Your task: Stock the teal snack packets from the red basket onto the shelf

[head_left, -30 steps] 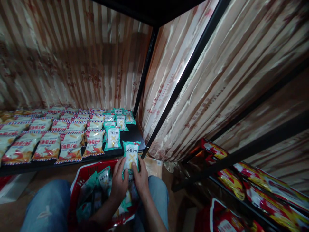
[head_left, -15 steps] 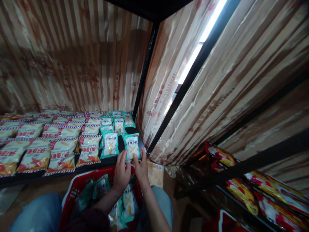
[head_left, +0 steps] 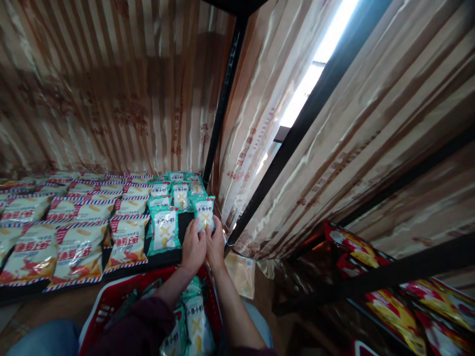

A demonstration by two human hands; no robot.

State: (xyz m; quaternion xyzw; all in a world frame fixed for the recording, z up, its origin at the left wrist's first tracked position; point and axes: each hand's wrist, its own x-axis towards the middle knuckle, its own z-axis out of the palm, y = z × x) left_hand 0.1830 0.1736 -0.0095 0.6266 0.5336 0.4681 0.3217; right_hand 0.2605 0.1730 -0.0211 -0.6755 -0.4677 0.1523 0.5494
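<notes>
Both hands hold one teal-and-white snack bag [head_left: 204, 211] by its lower part, above the right end of the black shelf [head_left: 184, 225]. My left hand [head_left: 193, 245] has its fingers closed at the bag's lower left. My right hand [head_left: 215, 242] grips the lower right side. To the left stands a matching snack bag [head_left: 164, 230] at the shelf's front, and several more teal bags [head_left: 180, 195] stand behind. Under my forearms is a red basket [head_left: 107, 299] with more teal bags [head_left: 196, 321] in it.
Rows of white-and-orange snack bags [head_left: 79, 252] fill the shelf's left part. A black post [head_left: 224, 99] and a slanted black bar [head_left: 282, 151] frame the corner before patterned curtains [head_left: 111, 99]. At right, red-and-yellow packets [head_left: 386, 306] lie on a low rack.
My hands have pushed the teal bag farther back on the shelf, off the front edge. The fingers have closed in on its lower part. The view has shifted slightly.
</notes>
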